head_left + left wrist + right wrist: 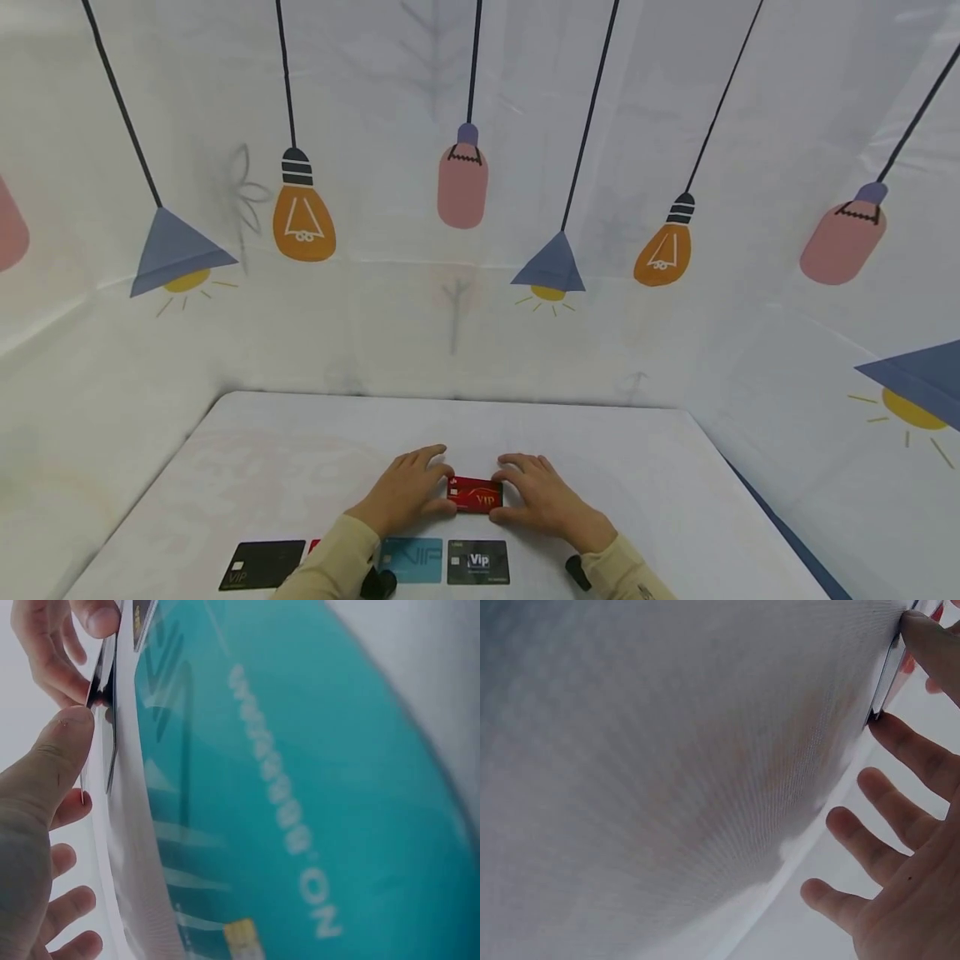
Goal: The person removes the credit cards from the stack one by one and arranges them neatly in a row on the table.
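White table point(645, 483). Right hand point(546, 498) pinching right end of red card point(475, 494), thumb and index; left hand point(405, 492) same at left end. Red card roughly midway between surface's side edges. Wearer's side: black card point(273, 563) toward left edge, then teal card point(420, 562), dark grey card point(478, 570).

Glossy plastic red card point(475, 495)

Red VIP card point(475, 495) between both hands point(406, 492) point(546, 502)
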### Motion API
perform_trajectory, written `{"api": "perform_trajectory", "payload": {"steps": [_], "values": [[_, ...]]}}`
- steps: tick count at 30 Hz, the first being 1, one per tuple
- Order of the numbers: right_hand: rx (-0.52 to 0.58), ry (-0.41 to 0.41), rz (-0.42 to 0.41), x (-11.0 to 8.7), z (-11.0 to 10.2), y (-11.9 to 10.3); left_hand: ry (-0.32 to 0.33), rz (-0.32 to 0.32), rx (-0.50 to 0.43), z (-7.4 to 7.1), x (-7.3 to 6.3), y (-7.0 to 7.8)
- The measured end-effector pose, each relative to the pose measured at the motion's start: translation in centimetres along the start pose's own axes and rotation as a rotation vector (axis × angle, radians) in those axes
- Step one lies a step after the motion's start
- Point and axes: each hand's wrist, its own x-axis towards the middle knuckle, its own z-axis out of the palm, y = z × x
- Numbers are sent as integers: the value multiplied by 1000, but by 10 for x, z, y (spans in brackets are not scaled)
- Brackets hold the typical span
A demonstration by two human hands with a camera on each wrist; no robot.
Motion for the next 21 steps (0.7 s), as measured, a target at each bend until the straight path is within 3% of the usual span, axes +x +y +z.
{"api": "perform_trajectory", "payload": {"steps": [13,21], "values": [[-25,48,-49,-6,-10,-1,30,37,-23,-6,-1,7],[-26,68,-61,-13,-14,-2,12,6,-36,-6,-1,11]]}}
